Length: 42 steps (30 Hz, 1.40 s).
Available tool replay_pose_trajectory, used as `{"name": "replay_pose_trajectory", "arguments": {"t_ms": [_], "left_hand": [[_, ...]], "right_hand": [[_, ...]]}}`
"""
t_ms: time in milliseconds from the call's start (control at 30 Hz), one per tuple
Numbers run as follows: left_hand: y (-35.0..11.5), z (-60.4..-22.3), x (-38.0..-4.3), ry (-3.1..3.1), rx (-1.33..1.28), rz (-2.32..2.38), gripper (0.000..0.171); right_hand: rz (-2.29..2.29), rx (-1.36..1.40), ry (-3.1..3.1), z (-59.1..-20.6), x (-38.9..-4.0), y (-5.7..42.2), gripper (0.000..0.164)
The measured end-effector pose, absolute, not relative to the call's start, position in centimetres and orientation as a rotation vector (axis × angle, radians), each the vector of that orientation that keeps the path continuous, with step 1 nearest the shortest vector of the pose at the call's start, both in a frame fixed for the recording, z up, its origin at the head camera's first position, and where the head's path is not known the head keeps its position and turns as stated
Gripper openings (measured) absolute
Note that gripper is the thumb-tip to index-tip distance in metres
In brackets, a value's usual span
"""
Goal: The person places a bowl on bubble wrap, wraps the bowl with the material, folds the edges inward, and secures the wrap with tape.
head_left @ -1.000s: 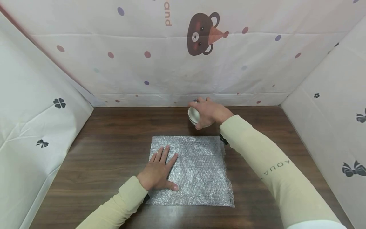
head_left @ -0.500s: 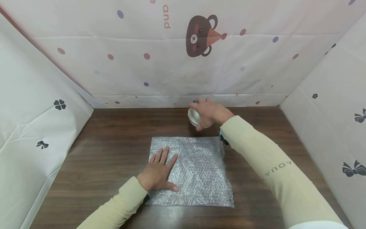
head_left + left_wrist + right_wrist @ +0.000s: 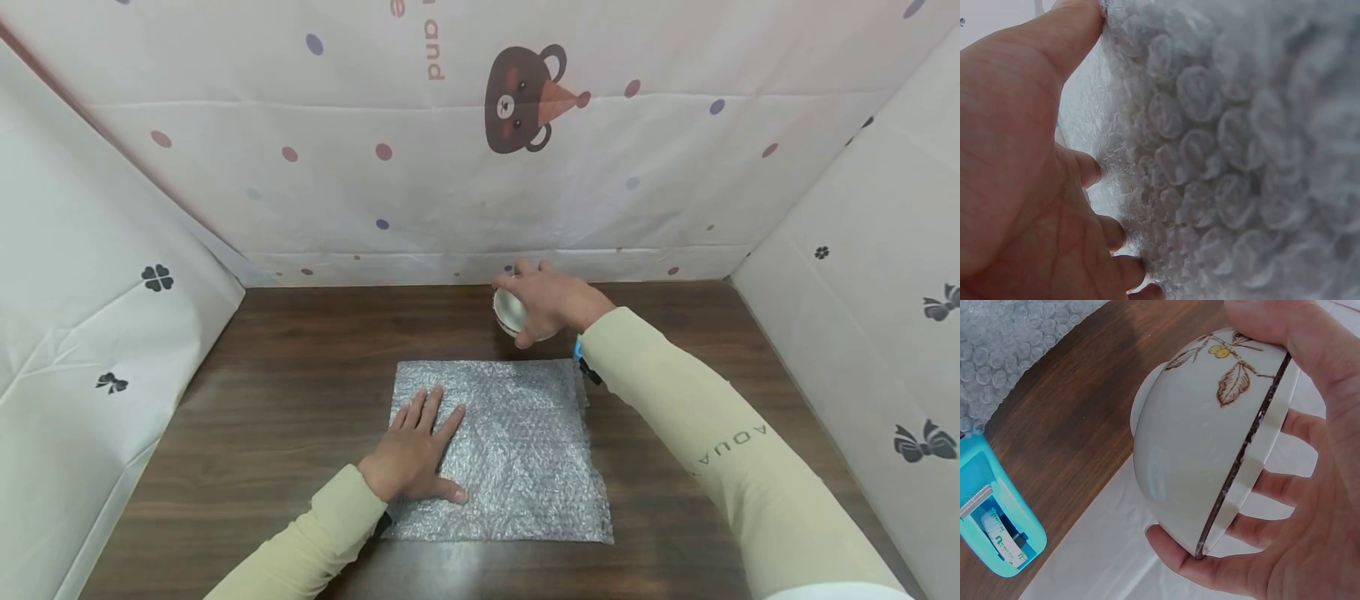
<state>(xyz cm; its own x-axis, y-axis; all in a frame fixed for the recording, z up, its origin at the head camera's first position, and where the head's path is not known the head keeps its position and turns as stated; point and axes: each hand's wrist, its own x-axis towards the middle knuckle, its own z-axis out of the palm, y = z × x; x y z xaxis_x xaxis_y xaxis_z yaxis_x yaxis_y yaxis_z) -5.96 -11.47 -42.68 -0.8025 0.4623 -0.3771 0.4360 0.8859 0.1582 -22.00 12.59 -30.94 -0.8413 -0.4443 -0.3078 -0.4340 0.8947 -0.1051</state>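
My left hand (image 3: 412, 457) lies with spread fingers on a square sheet of bubble wrap (image 3: 525, 450), near its left edge. Close up in the left wrist view, the bubbles of the wrap (image 3: 1204, 150) fill the space beyond the palm. Behind the sheet, my right hand (image 3: 553, 300) grips a white bowl (image 3: 510, 312) by its rim. The right wrist view shows the bowl (image 3: 1191, 450) tipped on its side, with a brown leaf pattern, yellow berries and a dark band under the rim. Thumb and fingers span it from opposite sides of the rim.
A turquoise tape dispenser (image 3: 1025, 519) with a tape roll stands beside the wrap's edge, mostly hidden by the right forearm in the head view. The brown wood-grain table (image 3: 300, 375) meets printed white sheeting (image 3: 337, 183) at the back and both sides.
The head view has tilted slightly upward, and a bit more of the turquoise dispenser shows by the right sleeve. Both hands and the bowl stay in place.
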Motion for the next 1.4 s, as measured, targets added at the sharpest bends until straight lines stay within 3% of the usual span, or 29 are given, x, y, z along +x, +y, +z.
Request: {"name": "replay_pose_trajectory", "arguments": {"t_ms": [1400], "left_hand": [[-11.6,-43.0,-5.9,2.668,0.675,0.117,0.122]], "right_hand": [[-0.031,-0.817,2.708,-31.3,-19.1,11.9,0.094]]}}
